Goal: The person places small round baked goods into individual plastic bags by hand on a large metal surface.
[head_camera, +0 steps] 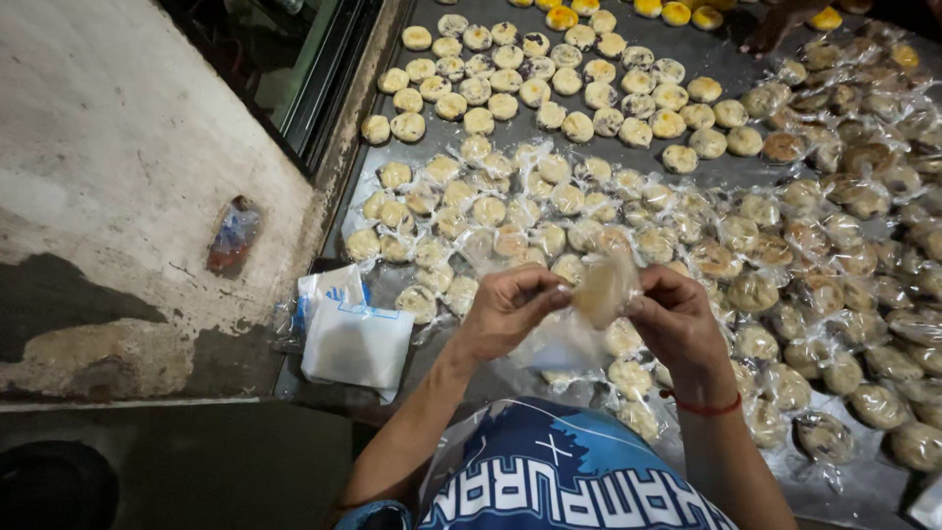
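Both my hands are raised over a dark table [716,59] covered with round pastries. My left hand [510,306] pinches the edge of a clear plastic bag [561,344]. A round pale pastry [601,290] is gripped in my right hand [677,319], held at the mouth of that bag. The bag hangs down between my hands. My right wrist wears a red thread band [708,405]. Below the hands lie several wrapped pastries [628,373].
Unwrapped pastries [535,93] fill the far part of the table; bagged ones [834,245] cover the middle and right. A stack of white plastic bags [355,344] lies at the table's left edge. Another person's hand [780,25] reaches in at the top right. A concrete ledge [118,177] runs along the left.
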